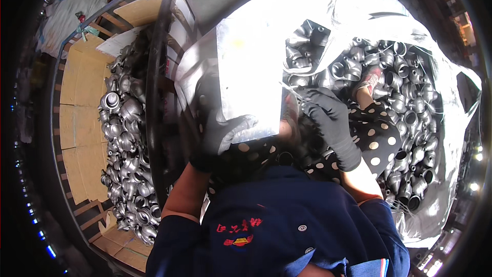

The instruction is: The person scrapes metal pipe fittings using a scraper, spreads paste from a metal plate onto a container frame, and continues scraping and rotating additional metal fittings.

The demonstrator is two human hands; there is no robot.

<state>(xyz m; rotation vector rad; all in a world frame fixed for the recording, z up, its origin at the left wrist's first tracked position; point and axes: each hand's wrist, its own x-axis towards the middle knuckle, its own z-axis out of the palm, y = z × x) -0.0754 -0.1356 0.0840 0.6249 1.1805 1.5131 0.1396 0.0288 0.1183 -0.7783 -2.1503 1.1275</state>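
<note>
My left hand [225, 132], in a dark grey glove, lies at the lower left corner of a bright, flat rectangular panel [251, 82]. Its fingers stretch across the panel's face and the thumb stands apart. Glare washes out much of the panel. To the right, my right hand [328, 118], gloved alike, has its fingers curled together close to the panel's right edge. Whatever those fingers hold is hidden. Grey metal pipe fittings [397, 100] lie heaped beyond and beside my right hand.
A large white woven sack [446, 138] surrounds the fittings on the right. On the left stands a dark-framed crate [156, 72] lined with cardboard [82, 123], holding more metal fittings [130, 174]. My leg in dotted trousers [379, 138] and a reddish shoe [373, 77] rest among the fittings.
</note>
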